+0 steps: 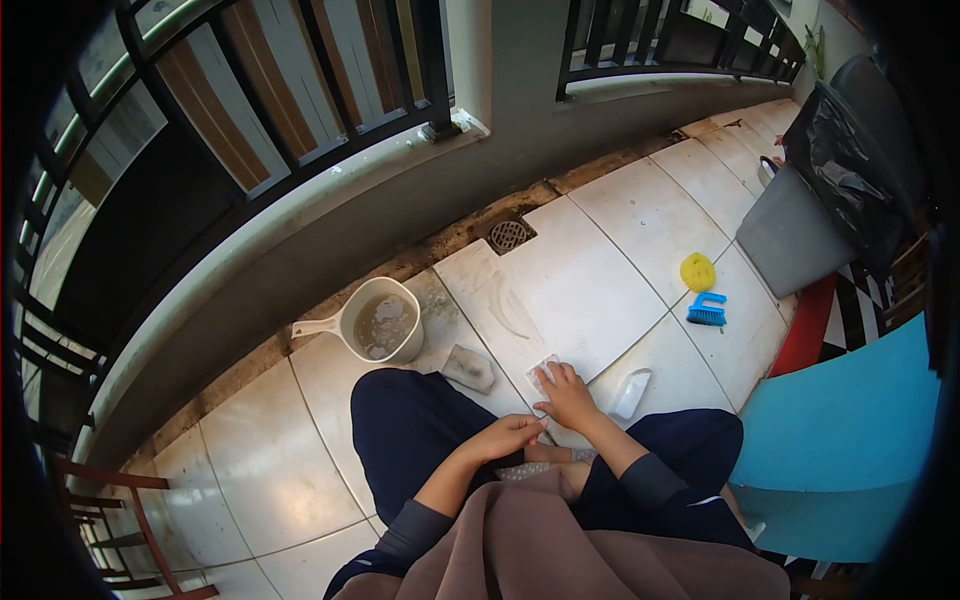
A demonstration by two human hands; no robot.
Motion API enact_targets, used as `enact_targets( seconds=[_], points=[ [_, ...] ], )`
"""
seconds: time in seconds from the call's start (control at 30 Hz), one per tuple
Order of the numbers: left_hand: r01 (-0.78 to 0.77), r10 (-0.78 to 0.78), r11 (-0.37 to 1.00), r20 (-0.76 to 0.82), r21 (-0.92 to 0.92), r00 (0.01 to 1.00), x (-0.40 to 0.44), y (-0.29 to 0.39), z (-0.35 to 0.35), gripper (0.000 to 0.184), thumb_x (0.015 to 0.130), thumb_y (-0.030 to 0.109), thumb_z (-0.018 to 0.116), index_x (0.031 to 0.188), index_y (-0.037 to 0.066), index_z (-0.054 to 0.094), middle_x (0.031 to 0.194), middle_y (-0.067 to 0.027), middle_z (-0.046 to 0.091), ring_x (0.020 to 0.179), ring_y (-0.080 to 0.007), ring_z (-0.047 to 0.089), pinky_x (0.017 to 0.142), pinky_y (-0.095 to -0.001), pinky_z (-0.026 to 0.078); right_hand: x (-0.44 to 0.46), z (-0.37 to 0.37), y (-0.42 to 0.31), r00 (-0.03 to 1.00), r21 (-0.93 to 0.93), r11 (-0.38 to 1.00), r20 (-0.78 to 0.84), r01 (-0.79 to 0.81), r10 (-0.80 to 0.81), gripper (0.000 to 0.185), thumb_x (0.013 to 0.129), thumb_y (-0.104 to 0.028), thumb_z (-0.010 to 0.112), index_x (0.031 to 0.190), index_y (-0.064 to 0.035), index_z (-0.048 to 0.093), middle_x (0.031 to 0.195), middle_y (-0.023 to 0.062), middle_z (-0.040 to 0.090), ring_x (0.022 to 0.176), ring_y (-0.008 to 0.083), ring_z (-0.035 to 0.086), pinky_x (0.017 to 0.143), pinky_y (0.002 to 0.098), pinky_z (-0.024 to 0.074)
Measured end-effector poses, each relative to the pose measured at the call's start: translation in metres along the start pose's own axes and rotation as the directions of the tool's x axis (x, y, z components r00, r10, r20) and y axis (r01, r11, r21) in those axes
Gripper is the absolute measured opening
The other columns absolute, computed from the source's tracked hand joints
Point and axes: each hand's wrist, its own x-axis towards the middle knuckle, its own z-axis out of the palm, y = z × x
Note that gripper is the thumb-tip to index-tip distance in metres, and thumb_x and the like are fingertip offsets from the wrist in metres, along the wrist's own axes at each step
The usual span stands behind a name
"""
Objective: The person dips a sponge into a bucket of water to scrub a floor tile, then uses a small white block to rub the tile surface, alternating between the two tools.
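My right hand (568, 396) presses its fingers over a small white pad-like piece (543, 367) on the tile floor. Most of that piece is hidden under the fingers. Close beside the right wrist is my left hand (508, 437), its fingers curled in a pinch; whether anything is between them is too small to see. A dirty whitish block (468, 369) lies on the floor left of the right hand. To the right lies a white, shiny block-shaped object (630, 393). A white dipper (387, 322) with a handle holds murky, foamy water at the left.
A yellow round scrubber (697, 272) and a blue brush (707, 310) lie to the right. Beyond them stands a grey bin (800, 225) with a black bag. A drain grate (508, 236) sits by the low wall. A blue surface (850, 430) is at the near right.
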Motion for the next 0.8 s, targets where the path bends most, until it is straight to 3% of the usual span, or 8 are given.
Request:
enact_targets(
  seconds=[0.1,0.13,0.23,0.33,0.57,0.67,0.8],
  points=[
    [-0.01,0.01,0.999,0.01,0.039,1.0,-0.001,0.003,0.002,0.04,0.093,0.036,0.044,0.065,0.009,0.049,0.057,0.0064,0.038,0.054,-0.0047,0.033,0.051,-0.0199,0.029,0.006,-0.019,0.006,0.999,-0.038,0.999,0.053,0.014,-0.012,0.062,0.076,-0.039,0.062,0.125,-0.0036,0.046,0.121,0.0143,0.046,0.117,0.0267,0.038,0.094,0.0414,0.0346],
    [-0.017,0.016,0.998,0.018,0.06,1.0,0.0,0.004,0.002,0.04,0.093,0.036,0.044,0.065,0.009,0.049,0.057,0.0063,0.038,0.055,-0.0048,0.033,0.051,-0.0202,0.029,0.007,-0.023,0.009,0.996,-0.037,0.999,0.084,0.034,-0.03,0.067,0.077,-0.043,0.059,0.126,-0.0004,0.043,0.129,0.0156,0.042,0.125,0.0267,0.032,0.101,0.0411,0.0275],
    [-0.022,0.019,0.999,0.06,0.045,0.998,0.007,-0.002,0.0,0.04,0.093,0.037,0.044,0.065,0.008,0.049,0.059,0.0058,0.038,0.057,-0.005,0.033,0.053,-0.021,0.029,-0.001,-0.008,0.017,0.979,-0.06,0.983,0.123,0.173,-0.165,0.074,0.079,-0.048,0.055,0.131,0.0006,0.035,0.14,0.0166,0.03,0.133,0.0271,0.021,0.106,0.0441,0.0199],
    [-0.033,0.031,0.998,0.035,0.047,0.999,0.005,0.003,0.003,0.042,0.092,0.037,0.046,0.065,0.005,0.05,0.057,0.0036,0.039,0.055,-0.0073,0.035,0.053,-0.0227,0.032,-0.009,0.001,0.012,0.955,-0.103,0.989,0.287,0.105,-0.072,0.08,0.08,-0.053,0.05,0.135,0.0003,0.029,0.145,0.0148,0.019,0.136,0.0266,0.013,0.109,0.046,0.0116],
    [-0.021,0.021,1.0,0.045,0.013,0.999,0.013,0.006,0.004,0.042,0.092,0.037,0.046,0.066,0.004,0.049,0.058,0.0021,0.043,0.057,-0.007,0.039,0.054,-0.022,0.034,0.023,0.008,0.014,0.963,-0.115,0.987,0.258,0.112,-0.08,0.084,0.08,-0.061,0.041,0.139,-0.0035,0.024,0.148,0.0103,0.015,0.137,0.0235,0.011,0.107,0.0545,0.0032],
    [-0.148,0.136,0.965,-0.073,-0.216,0.988,0.02,0.005,0.004,0.037,0.093,0.035,0.044,0.069,0.007,0.048,0.061,0.0059,0.038,0.056,-0.004,0.032,0.051,-0.0202,0.027,0.059,0.019,0.02,0.971,-0.123,0.986,0.222,0.112,-0.082,0.083,0.082,-0.062,0.037,0.14,-0.0056,0.021,0.148,0.0083,0.013,0.137,0.0222,0.01,0.105,0.0573,0.0007],
    [-0.095,0.009,0.903,-0.201,-0.419,0.979,0.017,0.018,-0.008,0.034,0.093,0.032,0.044,0.069,0.009,0.048,0.059,0.007,0.035,0.054,-0.0033,0.028,0.049,-0.0197,0.022,0.12,0.033,0.024,0.977,-0.146,0.986,0.207,0.077,-0.046,0.08,0.083,-0.061,0.035,0.141,-0.0079,0.018,0.149,0.0065,0.009,0.137,0.0209,0.006,0.104,0.0585,-0.0022]
  ],
)
